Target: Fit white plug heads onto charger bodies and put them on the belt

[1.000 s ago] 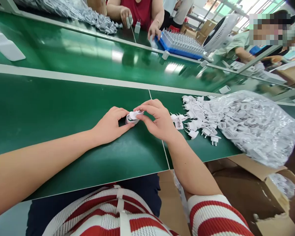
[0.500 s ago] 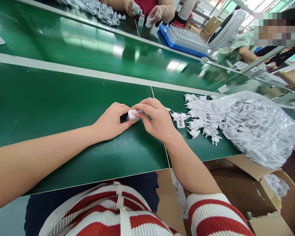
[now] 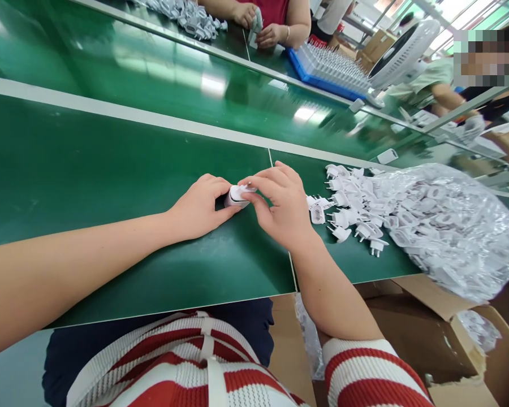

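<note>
My left hand [image 3: 204, 207] is closed around a small white charger body [image 3: 231, 201], holding it low over the green bench. My right hand [image 3: 285, 204] pinches a white plug head [image 3: 238, 192] on top of that body. A dark gap shows along the near left edge between the two pieces. My fingers hide part of both. Just right of my right hand lies a loose pile of white plug heads [image 3: 343, 199] with metal pins.
A clear plastic bag [image 3: 458, 220] full of plug heads spills onto the bench at right, above open cardboard boxes [image 3: 424, 322]. Across the green conveyor belt [image 3: 152, 73], a co-worker's hands [image 3: 263, 31] handle white parts beside a blue tray [image 3: 322, 73]. A fan [image 3: 402, 53] stands nearby.
The view has shifted slightly, and both hands stay at the charger. The plug head now sits tilted with a dark gap under its edge. The co-worker's hands have come together.
</note>
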Motion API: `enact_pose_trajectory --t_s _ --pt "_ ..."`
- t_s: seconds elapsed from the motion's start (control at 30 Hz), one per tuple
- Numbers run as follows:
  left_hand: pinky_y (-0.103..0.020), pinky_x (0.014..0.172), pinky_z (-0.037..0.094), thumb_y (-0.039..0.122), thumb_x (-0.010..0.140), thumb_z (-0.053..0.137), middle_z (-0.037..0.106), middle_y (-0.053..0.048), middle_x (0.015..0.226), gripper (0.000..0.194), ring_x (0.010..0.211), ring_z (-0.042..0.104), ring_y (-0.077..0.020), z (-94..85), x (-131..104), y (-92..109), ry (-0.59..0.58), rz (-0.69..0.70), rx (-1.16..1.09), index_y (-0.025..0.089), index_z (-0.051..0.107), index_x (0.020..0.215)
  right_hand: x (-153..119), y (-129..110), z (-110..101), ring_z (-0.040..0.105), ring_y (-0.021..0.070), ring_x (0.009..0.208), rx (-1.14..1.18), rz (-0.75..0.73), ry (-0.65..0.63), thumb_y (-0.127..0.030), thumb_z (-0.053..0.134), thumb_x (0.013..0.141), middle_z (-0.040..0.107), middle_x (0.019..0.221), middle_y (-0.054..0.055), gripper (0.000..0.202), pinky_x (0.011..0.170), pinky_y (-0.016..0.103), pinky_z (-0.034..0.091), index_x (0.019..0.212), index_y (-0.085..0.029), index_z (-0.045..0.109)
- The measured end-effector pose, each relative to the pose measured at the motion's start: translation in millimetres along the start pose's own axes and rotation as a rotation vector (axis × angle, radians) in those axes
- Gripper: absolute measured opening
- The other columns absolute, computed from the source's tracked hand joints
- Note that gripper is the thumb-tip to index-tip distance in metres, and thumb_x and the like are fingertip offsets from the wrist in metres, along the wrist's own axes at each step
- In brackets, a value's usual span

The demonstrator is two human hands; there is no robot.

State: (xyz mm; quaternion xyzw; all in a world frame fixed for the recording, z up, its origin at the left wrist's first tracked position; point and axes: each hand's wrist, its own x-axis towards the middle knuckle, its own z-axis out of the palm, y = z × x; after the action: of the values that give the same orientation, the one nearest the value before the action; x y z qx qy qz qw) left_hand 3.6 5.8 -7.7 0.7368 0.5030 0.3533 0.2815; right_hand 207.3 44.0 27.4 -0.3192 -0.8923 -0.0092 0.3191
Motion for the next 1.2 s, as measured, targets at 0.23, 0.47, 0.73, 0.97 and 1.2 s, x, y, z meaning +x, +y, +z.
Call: enact_pose_trajectory --t_s 0.23,0.47,0.73,0.97,1.2 --pt "-0.048 0.101 0.051 0.052 0.094 0.063 0.078 -0.007 0.109 0.033 0.113 0.061 -0.0307 0.6 0.3 0.6 -0.004 -0.019 -0.008 0.023 0.075 0.105 2.1 0.6 -4.3 0.064 0.0256 0.108 0.008 0.0 -0.021 -0.028 0.054 0.105 0.075 0.101 0.002 0.022 0.131 0.06 0.03 0.11 -0.034 0.075" --pt "-0.047 0.102 0.05 0.05 0.094 0.064 0.076 -0.007 0.111 0.032 0.115 0.061 -0.0305 0.9 0.1 -0.3 -0.009 -0.013 -0.011 0.023 0.074 0.108 2.8 1.1 -1.6 0.063 0.0264 0.108 0.02 0.018 -0.072 -0.033 0.054 0.106 0.075 0.099 0.001 0.022 0.133 0.064 0.022 0.108 -0.035 0.076" --pt "-0.049 0.101 0.051 0.048 0.093 0.063 0.076 -0.008 0.109 0.028 0.113 0.061 -0.0308 1.4 1.1 -2.7 -0.012 -0.012 -0.005 0.022 0.073 0.098 1.3 2.1 0.1 0.066 0.0276 0.108 0.015 -0.007 -0.05 -0.034 0.055 0.106 0.074 0.097 0.002 0.02 0.131 0.065 0.026 0.108 -0.034 0.075" --pt "-0.049 0.1 0.051 0.046 0.092 0.063 0.076 -0.007 0.108 0.027 0.112 0.061 -0.0301 1.3 0.7 -1.7 -0.012 -0.007 -0.013 0.022 0.074 0.098 -0.2 1.5 -0.7 0.067 0.0281 0.107 -0.034 -0.039 -0.037 -0.036 0.055 0.107 0.075 0.097 0.002 0.02 0.13 0.066 0.028 0.109 -0.035 0.075" --pt "-0.05 0.102 0.05 0.046 0.092 0.063 0.077 -0.006 0.107 0.027 0.113 0.062 -0.031 2.4 1.2 -1.8 -0.01 -0.014 -0.02 0.023 0.074 0.101 2.2 -5.8 -2.2 0.065 0.0276 0.106 -0.063 0.03 -0.054 -0.037 0.056 0.106 0.073 0.093 0.001 0.021 0.134 0.068 0.014 0.108 -0.038 0.077"
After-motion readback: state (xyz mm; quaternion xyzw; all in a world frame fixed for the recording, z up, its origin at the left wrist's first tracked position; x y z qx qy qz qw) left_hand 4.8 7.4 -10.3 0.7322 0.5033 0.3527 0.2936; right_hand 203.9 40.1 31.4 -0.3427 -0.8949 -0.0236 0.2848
